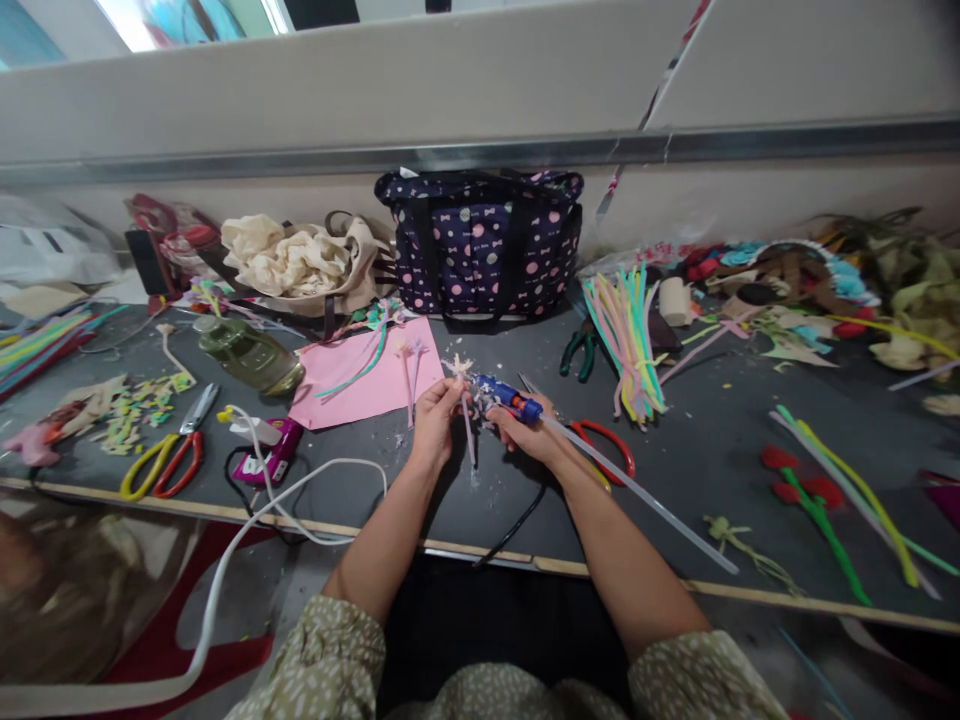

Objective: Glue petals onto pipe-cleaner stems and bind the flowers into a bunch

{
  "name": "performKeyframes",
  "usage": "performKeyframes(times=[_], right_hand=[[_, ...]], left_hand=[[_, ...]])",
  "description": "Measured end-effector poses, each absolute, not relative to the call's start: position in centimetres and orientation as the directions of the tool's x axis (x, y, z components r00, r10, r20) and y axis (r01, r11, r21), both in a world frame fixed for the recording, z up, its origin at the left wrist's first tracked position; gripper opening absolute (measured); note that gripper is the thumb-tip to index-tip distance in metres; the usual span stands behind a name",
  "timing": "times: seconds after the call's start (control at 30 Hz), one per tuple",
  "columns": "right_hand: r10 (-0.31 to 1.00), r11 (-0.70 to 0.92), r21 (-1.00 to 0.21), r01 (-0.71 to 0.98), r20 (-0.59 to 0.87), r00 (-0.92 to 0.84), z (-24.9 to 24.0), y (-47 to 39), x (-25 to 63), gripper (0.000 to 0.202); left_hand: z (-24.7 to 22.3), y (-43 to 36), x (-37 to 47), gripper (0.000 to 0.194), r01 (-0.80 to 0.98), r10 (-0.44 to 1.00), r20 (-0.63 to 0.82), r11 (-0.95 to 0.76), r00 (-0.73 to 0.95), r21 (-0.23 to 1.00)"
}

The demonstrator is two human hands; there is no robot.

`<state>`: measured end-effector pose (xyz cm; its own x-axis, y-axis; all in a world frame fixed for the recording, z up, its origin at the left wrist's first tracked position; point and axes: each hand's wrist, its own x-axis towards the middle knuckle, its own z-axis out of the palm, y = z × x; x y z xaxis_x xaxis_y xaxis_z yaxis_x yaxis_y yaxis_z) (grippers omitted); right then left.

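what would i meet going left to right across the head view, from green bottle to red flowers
Green bottle, pink sheet, left hand, blue glue gun, green-handled pliers, pastel stem bundle, red flowers.

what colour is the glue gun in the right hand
The glue gun is blue with some orange, best seen in the head view.

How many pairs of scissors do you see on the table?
2. One pair of scissors lies at the left, near the green bottle; the second pair is partly hidden by the right hand. Others may be hidden.
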<state>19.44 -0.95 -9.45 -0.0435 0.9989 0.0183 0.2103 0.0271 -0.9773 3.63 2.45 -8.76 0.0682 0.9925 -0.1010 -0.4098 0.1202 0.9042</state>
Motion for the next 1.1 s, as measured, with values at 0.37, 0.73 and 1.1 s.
performKeyframes(times=[0.37, 0.73, 1.1], right_hand=[[0.999, 0.001, -0.974, 0.227, -0.011, -0.050, -8.6, -1.2, 19.4, 0.034], [0.997, -0.031, -0.970, 0.243, -0.046, -0.055, -8.9, -1.0, 19.5, 0.034], [0.969, -0.009, -0.958, 0.286, 0.063, 0.240, -9.5, 0.4, 21.2, 0.035]], left_hand=[[-8.4, 2.4, 3.8, 0.029, -0.414, 0.993, -0.106, 0.117, 0.050, 0.903], [-8.7, 2.5, 3.6, 0.027, -0.424, 0.994, -0.101, 0.113, 0.051, 0.898], [-8.9, 2.7, 3.4, 0.030, -0.440, 0.994, -0.108, 0.094, -0.008, 0.893]])
